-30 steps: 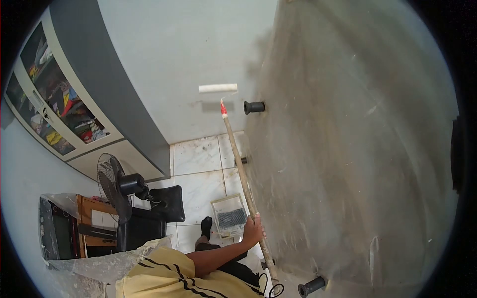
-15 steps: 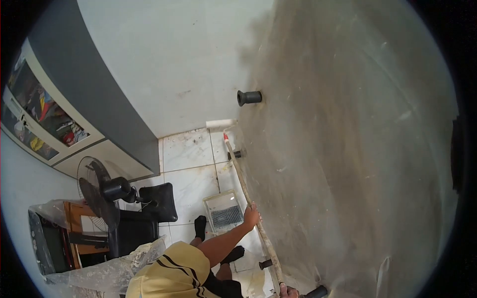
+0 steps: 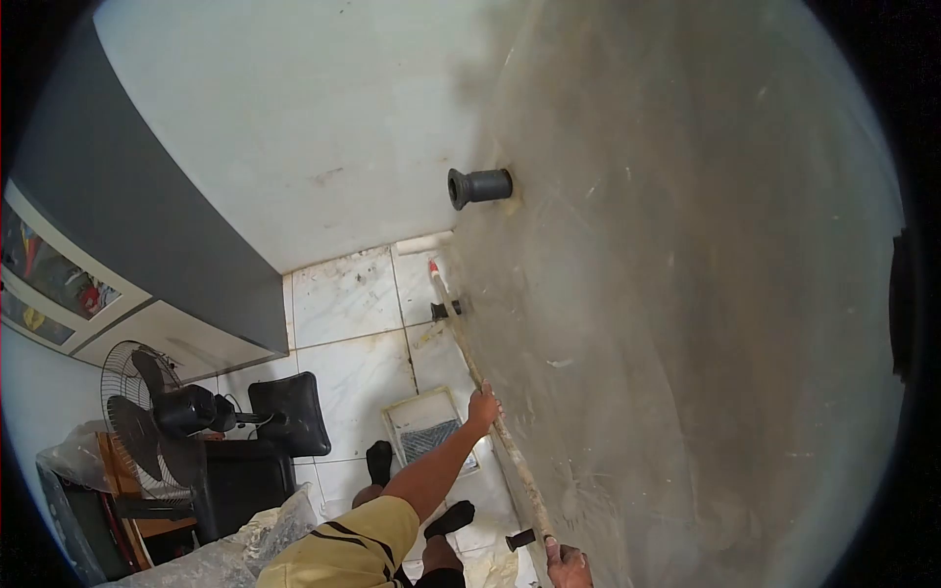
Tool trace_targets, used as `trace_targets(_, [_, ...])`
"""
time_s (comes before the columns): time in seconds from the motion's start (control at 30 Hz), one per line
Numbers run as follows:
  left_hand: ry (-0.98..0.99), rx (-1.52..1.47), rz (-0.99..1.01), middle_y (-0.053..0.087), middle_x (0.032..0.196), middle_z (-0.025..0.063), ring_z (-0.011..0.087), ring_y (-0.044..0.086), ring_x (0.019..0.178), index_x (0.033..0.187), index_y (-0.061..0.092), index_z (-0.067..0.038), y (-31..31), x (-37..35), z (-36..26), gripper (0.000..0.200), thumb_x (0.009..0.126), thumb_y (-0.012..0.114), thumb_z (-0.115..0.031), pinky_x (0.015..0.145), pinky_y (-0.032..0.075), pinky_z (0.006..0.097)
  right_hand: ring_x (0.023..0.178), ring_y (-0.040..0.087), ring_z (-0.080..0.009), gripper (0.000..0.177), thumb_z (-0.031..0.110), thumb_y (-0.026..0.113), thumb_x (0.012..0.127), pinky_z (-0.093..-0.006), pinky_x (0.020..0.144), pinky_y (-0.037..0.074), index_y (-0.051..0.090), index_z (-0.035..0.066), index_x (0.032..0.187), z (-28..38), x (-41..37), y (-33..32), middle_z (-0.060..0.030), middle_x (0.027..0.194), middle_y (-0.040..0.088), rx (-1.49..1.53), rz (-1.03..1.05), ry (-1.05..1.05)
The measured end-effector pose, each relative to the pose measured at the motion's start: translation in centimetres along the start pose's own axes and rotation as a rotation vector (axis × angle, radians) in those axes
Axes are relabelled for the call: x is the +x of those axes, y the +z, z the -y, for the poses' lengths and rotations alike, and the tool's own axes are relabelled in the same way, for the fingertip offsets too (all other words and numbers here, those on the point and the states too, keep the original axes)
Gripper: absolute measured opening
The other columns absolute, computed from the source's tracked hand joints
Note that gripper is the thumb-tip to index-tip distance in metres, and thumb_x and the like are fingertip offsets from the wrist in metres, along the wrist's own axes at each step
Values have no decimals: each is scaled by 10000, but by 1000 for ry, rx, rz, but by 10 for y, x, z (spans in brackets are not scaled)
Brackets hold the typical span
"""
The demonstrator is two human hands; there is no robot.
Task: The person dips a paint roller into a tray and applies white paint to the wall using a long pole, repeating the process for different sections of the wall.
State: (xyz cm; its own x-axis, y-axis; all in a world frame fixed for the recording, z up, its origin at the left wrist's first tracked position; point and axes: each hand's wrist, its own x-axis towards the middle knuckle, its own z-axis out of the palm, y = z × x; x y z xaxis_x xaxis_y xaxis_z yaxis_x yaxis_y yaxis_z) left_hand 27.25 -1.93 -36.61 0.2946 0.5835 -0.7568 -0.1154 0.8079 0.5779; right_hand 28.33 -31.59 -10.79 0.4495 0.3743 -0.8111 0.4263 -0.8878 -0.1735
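My left hand (image 3: 483,410) is closed around the middle of a long paint-spattered pole (image 3: 517,458). Farther back, at the bottom edge, my right hand (image 3: 569,565) grips the pole's near end. A paint roller (image 3: 424,244) with a white sleeve and a red-tipped handle sits at the pole's far end, low at the foot of the white wall (image 3: 323,127). Below my left forearm, a paint tray (image 3: 412,404) with a dark ribbed area rests on the tiled floor, near my feet in black socks.
A large plastic-covered surface (image 3: 686,294) fills the right side, with black leg-like posts (image 3: 487,185) sticking out. On the left stand a grey cabinet (image 3: 186,186), a black fan (image 3: 186,410) and a black chair (image 3: 245,480). Plastic sheeting (image 3: 235,544) lies near my sleeve.
The view has shifted, so the cabinet and fan sit farther left. The roller now appears lower against the wall's foot; more of my right hand shows. Both hands keep hold of the pole.
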Motion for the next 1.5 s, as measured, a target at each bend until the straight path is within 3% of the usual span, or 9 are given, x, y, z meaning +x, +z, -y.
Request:
trace_targets(0.43, [-26, -122, 114, 389, 579, 45, 192, 433, 472, 774, 407, -68, 34, 39, -51, 393, 933, 353, -424, 457, 431, 372, 1182, 398, -401, 652, 508, 306, 902, -428, 1001, 308, 471, -51, 1193, 5, 59, -27, -272, 1236, 452, -26, -83, -134])
trace_targets(0.5, [-38, -98, 72, 393, 591, 53, 196, 437, 482, 784, 402, -62, 36, 39, -55, 395, 934, 357, -425, 459, 433, 374, 578, 553, -389, 462, 448, 538, 814, -445, 566, 428, 564, 31, 617, -14, 87, -6, -177, 561, 541, 55, -391, -177])
trace_targets(0.63, [-20, -114, 104, 401, 609, 63, 200, 442, 493, 793, 398, -52, 39, 26, -58, 395, 935, 365, -419, 464, 437, 373, 606, 550, -416, 461, 439, 479, 843, -471, 577, 420, 585, 22, 678, -16, 69, -13, -192, 574, 543, 78, -364, -193])
trace_targets(0.7, [-4, -40, 85, 407, 619, 71, 205, 450, 501, 813, 393, -42, 40, 15, -60, 396, 936, 368, -417, 468, 443, 375, 1206, 377, -389, 674, 525, 301, 895, -417, 1015, 295, 445, -47, 1222, -8, 41, -26, -263, 1270, 426, -1, -90, -108])
trace_targets(0.93, [43, -2, 84, 419, 628, 86, 217, 467, 504, 848, 377, -37, 43, -47, -69, 389, 935, 374, -417, 466, 449, 386, 1074, 505, -389, 547, 426, 419, 887, -422, 905, 404, 529, -53, 1129, -32, 11, -13, -268, 1111, 547, 183, -25, -139])
trace_targets(1.1, [133, 59, 101, 437, 615, 90, 218, 482, 486, 857, 370, -40, 41, -84, -69, 385, 932, 383, -418, 450, 450, 394, 919, 581, -402, 497, 384, 450, 882, -432, 785, 463, 577, -80, 1010, -68, -1, 32, -291, 923, 597, 175, -313, -302])
trace_targets(1.33, [231, 189, 79, 439, 593, 77, 196, 489, 456, 886, 353, -38, 39, -115, -66, 378, 935, 377, -412, 423, 459, 360, 742, 597, -386, 519, 415, 444, 882, -428, 624, 463, 583, -83, 919, -116, 18, 94, -273, 785, 600, 192, -367, -300])
trace_targets(1.4, [290, 198, 119, 437, 588, 73, 190, 491, 444, 894, 341, -40, 36, -119, -61, 365, 940, 372, -400, 415, 461, 354, 614, 581, -354, 495, 401, 440, 890, -430, 530, 426, 592, -70, 874, -134, 32, 122, -258, 677, 579, 0, -715, -536])
trace_targets(1.5, [313, 236, 108, 438, 588, 69, 182, 493, 440, 891, 340, -42, 34, -128, -61, 355, 943, 368, -392, 403, 460, 340, 557, 541, -322, 428, 357, 453, 897, -414, 537, 436, 603, -43, 921, -151, 41, 142, -235, 665, 562, 41, -492, -501])
